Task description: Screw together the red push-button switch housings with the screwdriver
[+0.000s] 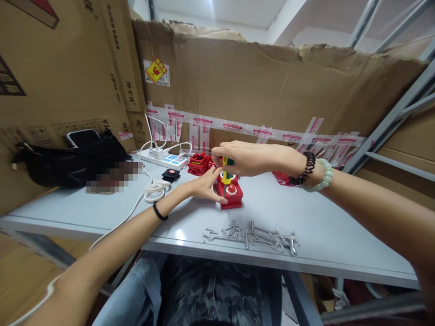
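A red plastic box (pixel 233 195) lies on the grey table (pixel 306 231). My left hand (pixel 205 184) rests against its left side, fingers pressed on it to hold it. My right hand (pixel 239 158) is closed round the yellow and green handle of a screwdriver (pixel 226 174), which stands upright with its tip down in the box. A pile of metal screws (pixel 253 235) lies near the table's front edge, in front of the box.
More red parts (pixel 199 163) and a white power strip (pixel 163 158) with white cables sit behind the box. A black bag (pixel 73 160) with a phone on it lies at the left. Cardboard walls stand behind; a metal rack frame (pixel 390 122) rises at the right.
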The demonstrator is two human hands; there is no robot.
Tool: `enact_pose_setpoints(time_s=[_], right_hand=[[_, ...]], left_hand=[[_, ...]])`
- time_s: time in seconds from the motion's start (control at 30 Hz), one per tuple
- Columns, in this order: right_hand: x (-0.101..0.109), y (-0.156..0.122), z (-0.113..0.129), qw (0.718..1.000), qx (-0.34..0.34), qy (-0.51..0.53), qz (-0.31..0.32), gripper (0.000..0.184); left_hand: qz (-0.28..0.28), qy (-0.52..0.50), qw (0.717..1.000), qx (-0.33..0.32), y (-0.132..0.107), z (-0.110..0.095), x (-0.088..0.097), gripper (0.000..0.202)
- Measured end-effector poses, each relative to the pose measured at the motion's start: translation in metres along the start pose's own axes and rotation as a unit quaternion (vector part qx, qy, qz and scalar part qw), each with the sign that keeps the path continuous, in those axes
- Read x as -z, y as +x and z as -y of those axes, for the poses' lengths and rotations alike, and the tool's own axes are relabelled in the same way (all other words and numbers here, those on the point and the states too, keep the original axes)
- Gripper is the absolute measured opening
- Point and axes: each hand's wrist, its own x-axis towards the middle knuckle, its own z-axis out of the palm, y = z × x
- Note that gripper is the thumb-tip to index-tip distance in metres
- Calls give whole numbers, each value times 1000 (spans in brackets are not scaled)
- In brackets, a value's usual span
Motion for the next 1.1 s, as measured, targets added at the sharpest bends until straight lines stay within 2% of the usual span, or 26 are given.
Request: enact_pose_setpoints(time_s=[0.07,0.23,0.3,0.4,0.5,0.57,0.63,0.77,0.83,0.97,1.1], right_hand=[[-1,0,-1,1000,12,12,1,14],[-14,5,-6,986,-151,-46,-62,37],[-18,6,-9,981,-170,-55,-82,27],[-18,6,-12,988,-114,-25,-105,10],[-14,5,-10,994,-7,17,-110,5],[-13,4,-7,994,22,27,-107,4],[-14,4,-6,994,-5,11,-106,7],[-22,5,-11,984,-143,-35,-97,33],[-25,5,-14,980,-169,-39,-100,33],[-20,2,-12,990,-100,-13,-97,14],[-10,-4,-3,997,-46,26,-50,6]], left_hand=[[9,12,1000,8,0,-3,1,116],[10,32,999,16,0,-12,4,117],[9,35,999,20,0,-12,3,116],[3,35,999,11,0,-9,2,115],[5,35,999,12,0,-7,2,116],[10,34,999,16,0,-7,2,117],[11,34,999,16,0,-8,2,118],[4,37,999,8,1,-10,3,119],[7,36,999,8,1,-10,3,117],[10,40,999,19,1,-7,2,117],[11,38,999,19,1,-3,0,117]])
